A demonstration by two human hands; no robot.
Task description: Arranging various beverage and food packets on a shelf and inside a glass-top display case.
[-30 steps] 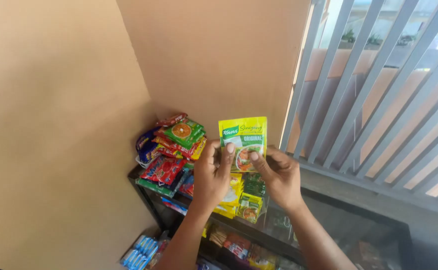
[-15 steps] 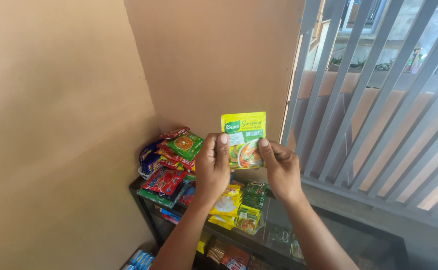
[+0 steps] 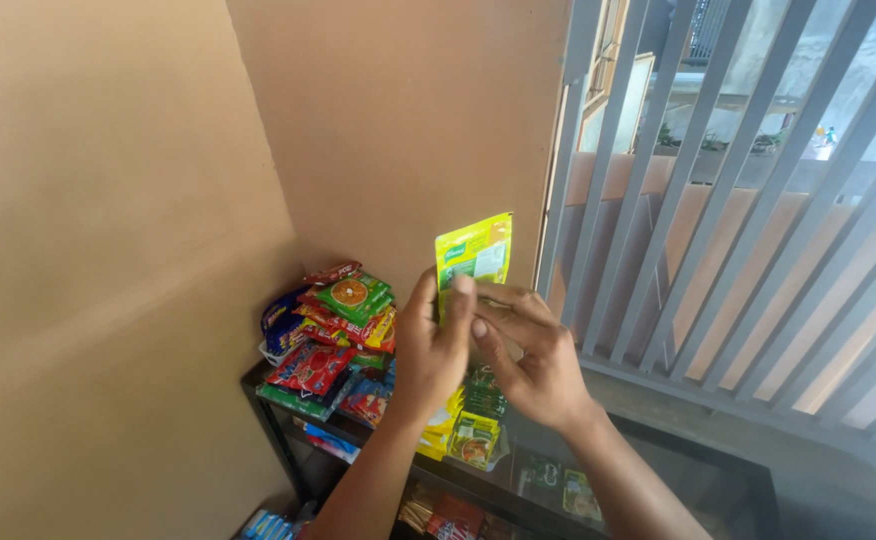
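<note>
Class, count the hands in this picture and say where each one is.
2. The left hand and the right hand meet mid-frame, both pinching a yellow-green sachet above the shelf.

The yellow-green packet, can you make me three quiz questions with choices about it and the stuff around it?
1. Where is the yellow-green packet?
A. On the floor
B. Held up in front of the tan wall
C. Under the shelf

2. What colour are the window bars?
A. Grey
B. Red
C. Black

3. How is the packet held?
A. Left hand only
B. Both hands
C. No hand

Answers:
1. B, it is raised above the pile of sachets on the black shelf.
2. A, the slanted bars look pale grey.
3. B, left hand and right hand both pinch its lower edge.
</note>
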